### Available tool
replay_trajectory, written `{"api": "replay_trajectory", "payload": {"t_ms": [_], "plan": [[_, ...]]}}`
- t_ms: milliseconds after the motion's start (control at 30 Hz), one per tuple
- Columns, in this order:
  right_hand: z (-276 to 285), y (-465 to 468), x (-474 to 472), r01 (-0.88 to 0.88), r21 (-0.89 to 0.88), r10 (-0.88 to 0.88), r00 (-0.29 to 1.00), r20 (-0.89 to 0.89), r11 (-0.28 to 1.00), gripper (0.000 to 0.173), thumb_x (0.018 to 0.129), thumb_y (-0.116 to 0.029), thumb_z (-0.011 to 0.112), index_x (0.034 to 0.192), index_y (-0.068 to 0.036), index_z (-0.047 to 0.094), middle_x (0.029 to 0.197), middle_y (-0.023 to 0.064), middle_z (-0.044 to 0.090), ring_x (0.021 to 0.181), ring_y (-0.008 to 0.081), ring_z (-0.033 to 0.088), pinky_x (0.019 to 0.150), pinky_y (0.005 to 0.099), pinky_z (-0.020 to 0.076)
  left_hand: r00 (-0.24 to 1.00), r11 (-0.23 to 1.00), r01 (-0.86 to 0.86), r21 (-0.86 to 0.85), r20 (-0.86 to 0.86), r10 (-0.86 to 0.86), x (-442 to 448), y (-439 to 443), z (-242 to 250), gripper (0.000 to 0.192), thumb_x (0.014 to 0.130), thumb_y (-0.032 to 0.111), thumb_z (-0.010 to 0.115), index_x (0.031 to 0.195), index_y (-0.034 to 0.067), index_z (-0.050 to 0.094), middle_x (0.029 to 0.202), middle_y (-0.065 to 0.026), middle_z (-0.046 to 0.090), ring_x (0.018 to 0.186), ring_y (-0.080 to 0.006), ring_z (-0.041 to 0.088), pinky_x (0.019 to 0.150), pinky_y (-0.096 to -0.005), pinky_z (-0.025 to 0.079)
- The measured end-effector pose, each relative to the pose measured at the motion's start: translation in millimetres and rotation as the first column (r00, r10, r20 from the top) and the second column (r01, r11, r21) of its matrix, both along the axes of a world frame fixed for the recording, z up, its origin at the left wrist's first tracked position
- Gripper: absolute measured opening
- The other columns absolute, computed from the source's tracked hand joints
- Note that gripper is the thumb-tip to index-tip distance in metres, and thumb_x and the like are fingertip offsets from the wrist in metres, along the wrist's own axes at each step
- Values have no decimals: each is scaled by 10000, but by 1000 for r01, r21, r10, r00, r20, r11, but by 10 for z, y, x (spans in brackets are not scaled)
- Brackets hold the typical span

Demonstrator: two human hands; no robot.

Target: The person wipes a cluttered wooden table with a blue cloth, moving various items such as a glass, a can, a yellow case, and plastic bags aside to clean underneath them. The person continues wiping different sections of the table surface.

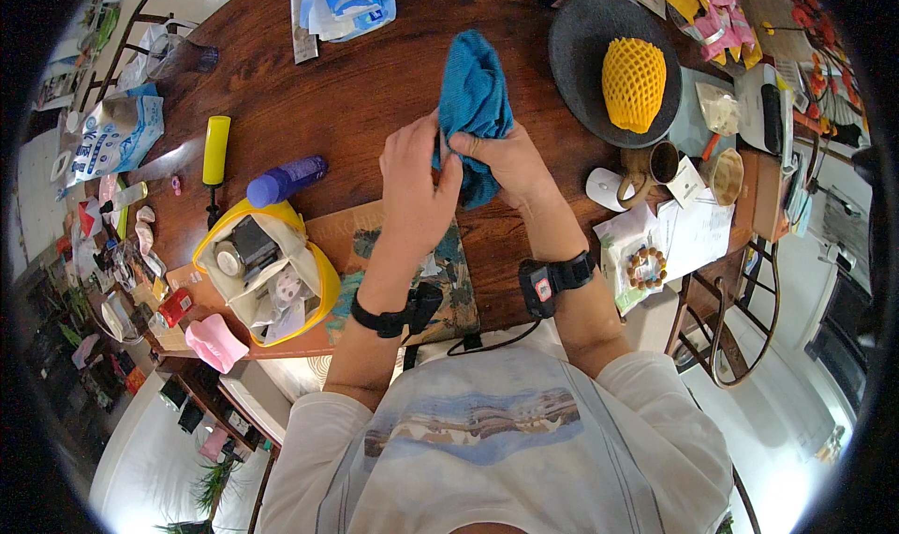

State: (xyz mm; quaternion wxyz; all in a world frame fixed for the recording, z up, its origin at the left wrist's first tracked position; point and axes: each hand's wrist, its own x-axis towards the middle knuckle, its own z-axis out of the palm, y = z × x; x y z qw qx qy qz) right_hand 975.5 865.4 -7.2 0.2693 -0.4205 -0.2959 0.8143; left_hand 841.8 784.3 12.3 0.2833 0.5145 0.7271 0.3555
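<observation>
A teal ribbed cloth [474,84], bunched into a long fold, is held up over the wooden table [393,91]. My right hand [516,161] grips it from the right, the thumb pressed across its front. On the left side my left hand [421,183] meets the cloth with its fingertips, the thumb pointing up near its lower part. Some of my left fingers are hidden behind the cloth. Below my hands, a printed mat [449,274] lies by the table's near edge. Both of my wrists wear black straps.
Left stand an open yellow-rimmed bag [319,302] of small items, a purple bottle [288,181] and a yellow hand pump [216,151]. Right are a black plate [576,63] with a yellow foam net [634,84], a white mouse [605,188] and a brown mug [635,168]. Wipes [348,3] lie at the far side.
</observation>
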Motion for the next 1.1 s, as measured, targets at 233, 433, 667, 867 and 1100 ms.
{"api": "replay_trajectory", "payload": {"t_ms": [233,433,667,867,1100], "plan": [[12,13,116,-86,-17,87,991,105,996,468,769,-14,844,1208,-24,683,1124,74,735,998,189,692,897,365,560,636,987,91,-129,771,42,-385,128,-63,529,832,33,688,1342,-10,556,1173,-82,635,1067,-170,613,927,-334,506],[-59,-81,113,249,26,-250,966,63,968,382,800,46,772,1164,-21,678,1100,81,736,1008,199,698,894,386,577,479,956,212,-203,874,79,-439,76,-135,561,794,-21,692,1335,-7,543,1178,-69,636,1081,-171,622,950,-339,512],[-97,-120,186,390,-67,-394,917,-57,918,365,890,4,665,1248,-30,599,1140,125,704,983,281,719,843,450,619,356,966,93,-243,914,196,-351,-41,-169,647,734,-63,766,1326,25,519,1174,-72,622,1073,-205,647,948,-373,540],[54,-309,75,171,-249,-171,985,20,953,349,932,-177,742,1212,-10,618,1117,100,702,1014,228,690,831,416,600,942,990,-137,40,315,117,-51,50,-151,408,848,10,737,1210,48,554,1135,-98,629,1017,-199,641,881,-346,527],[-6,357,-185,-237,526,-51,879,474,817,273,906,-196,721,1106,-12,700,958,132,680,924,259,655,822,414,548,909,891,-418,180,81,410,-324,190,-219,341,874,10,725,1179,14,572,1137,-112,622,1015,-193,631,869,-345,523]]}}
